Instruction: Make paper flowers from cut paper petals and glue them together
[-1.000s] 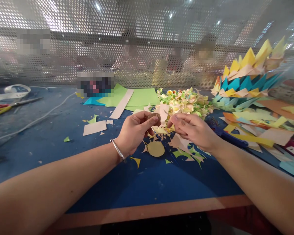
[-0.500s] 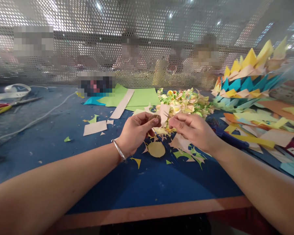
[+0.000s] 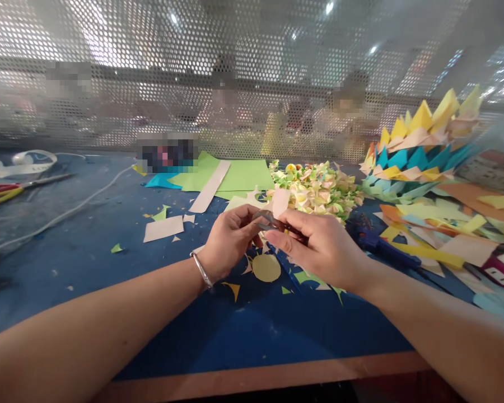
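Between my hands, just above the table, is a small grey-brown curved piece [image 3: 267, 220] that looks like paper. My left hand [image 3: 229, 243] pinches it between thumb and fingertips; a silver bangle circles that wrist. From the other side my right hand [image 3: 325, 246] closes its thumb and index finger on the piece's right end, and its other fingertips are hidden. Below them a pale yellow paper disc [image 3: 266, 268] lies among green, yellow and pale pink offcuts [image 3: 232, 291]. Behind the fingers stands out a pale pink paper piece [image 3: 281, 201].
Beyond my hands sits a heap of small paper curls [image 3: 319, 187], left of it green sheets [image 3: 235, 174]. A spiky folded-paper piece [image 3: 420, 148] stands right, near a blue glue gun [image 3: 372, 242] and paper strips. Scissors [image 3: 8, 191] and a white cord [image 3: 75, 210] lie left.
My right hand has moved left and closed on the small piece that my left hand holds; the hands were apart before. The view has tilted up slightly.
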Available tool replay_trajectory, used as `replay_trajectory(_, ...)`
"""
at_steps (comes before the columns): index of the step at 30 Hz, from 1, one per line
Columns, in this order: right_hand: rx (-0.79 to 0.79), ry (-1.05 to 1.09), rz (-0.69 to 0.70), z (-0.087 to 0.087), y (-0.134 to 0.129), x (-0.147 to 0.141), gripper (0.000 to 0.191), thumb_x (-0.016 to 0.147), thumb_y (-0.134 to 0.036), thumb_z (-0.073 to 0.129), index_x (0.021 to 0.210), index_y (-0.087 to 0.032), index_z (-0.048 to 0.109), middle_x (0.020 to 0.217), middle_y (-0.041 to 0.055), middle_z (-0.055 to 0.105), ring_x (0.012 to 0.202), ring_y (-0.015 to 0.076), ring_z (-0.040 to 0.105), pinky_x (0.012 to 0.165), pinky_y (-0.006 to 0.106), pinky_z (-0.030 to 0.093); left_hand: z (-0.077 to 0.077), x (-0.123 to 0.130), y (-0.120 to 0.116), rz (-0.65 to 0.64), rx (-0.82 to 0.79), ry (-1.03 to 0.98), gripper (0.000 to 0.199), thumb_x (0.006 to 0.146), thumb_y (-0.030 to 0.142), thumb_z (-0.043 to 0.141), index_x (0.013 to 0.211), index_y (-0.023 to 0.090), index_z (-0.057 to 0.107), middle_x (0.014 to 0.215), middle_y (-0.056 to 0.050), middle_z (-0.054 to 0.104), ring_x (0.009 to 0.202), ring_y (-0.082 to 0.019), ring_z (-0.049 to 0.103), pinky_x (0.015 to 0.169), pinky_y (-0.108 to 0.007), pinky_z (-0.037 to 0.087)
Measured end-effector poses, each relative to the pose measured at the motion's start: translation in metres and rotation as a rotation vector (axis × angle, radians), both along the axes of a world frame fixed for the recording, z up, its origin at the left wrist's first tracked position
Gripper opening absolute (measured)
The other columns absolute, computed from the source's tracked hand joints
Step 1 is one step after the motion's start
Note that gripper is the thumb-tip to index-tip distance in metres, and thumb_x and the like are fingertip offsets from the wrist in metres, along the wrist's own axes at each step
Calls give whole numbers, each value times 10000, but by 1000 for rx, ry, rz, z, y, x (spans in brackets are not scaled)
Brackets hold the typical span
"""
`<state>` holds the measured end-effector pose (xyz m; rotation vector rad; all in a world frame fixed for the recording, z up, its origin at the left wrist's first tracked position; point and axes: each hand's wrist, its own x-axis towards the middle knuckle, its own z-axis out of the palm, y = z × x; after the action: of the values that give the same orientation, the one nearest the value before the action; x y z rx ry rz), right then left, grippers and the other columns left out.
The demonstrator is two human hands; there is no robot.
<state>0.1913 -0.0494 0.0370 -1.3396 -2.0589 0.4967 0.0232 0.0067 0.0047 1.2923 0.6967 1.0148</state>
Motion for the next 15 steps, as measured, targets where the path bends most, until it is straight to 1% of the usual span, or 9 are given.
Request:
replay_trajectory(2,-6,22,28,4,2,-4,390,923,-528,581,723,-217,458,514,-73,351,446,74,322,430,244,231,2,0,-1,4,-25,-27,121,730,219,713,775,146,627,684,13,633,550,-73,515,558,-226,440)
replay_trajectory(4,27,23,74,7,2,-11,387,925,-518,585,723,-213,460,529,-70,366,455,72,328,444,244,248,4,-1,-1,3,-57,-41,130,671,163,723,743,154,615,665,16,631,575,-90,545,571,-233,454)
replay_trajectory(6,79,7,104,7,2,-18,373,935,-528,565,763,-205,495,560,-62,388,477,77,337,466,248,268,6,-1,-2,22,-97,-51,155,643,147,730,738,157,608,652,19,625,590,-101,561,572,-234,458)
replay_trajectory(9,136,0,127,-1,4,-19,343,948,-521,548,830,-199,528,579,-61,391,487,81,344,485,255,283,4,-1,-1,56,-123,-86,170,694,209,751,764,157,605,639,31,604,566,-88,543,556,-225,447)
replay_trajectory(10,133,1,124,-5,6,-17,348,950,-517,548,806,-202,514,577,-61,383,489,82,340,485,256,280,3,-2,0,60,-121,-91,177,722,238,753,780,156,608,651,29,608,561,-83,540,552,-222,444)
replay_trajectory(12,77,38,81,-12,10,-10,384,958,-521,534,742,-210,469,553,-65,355,477,79,326,474,260,267,1,-2,2,75,-106,-70,184,775,284,743,811,153,619,666,26,614,537,-70,529,530,-210,426)
replay_trajectory(15,-45,140,5,-17,16,1,441,958,-559,516,696,-214,434,545,-64,336,478,77,323,457,264,243,-2,-2,5,123,-73,-23,153,821,277,720,813,154,631,681,31,617,475,-39,484,480,-193,386)
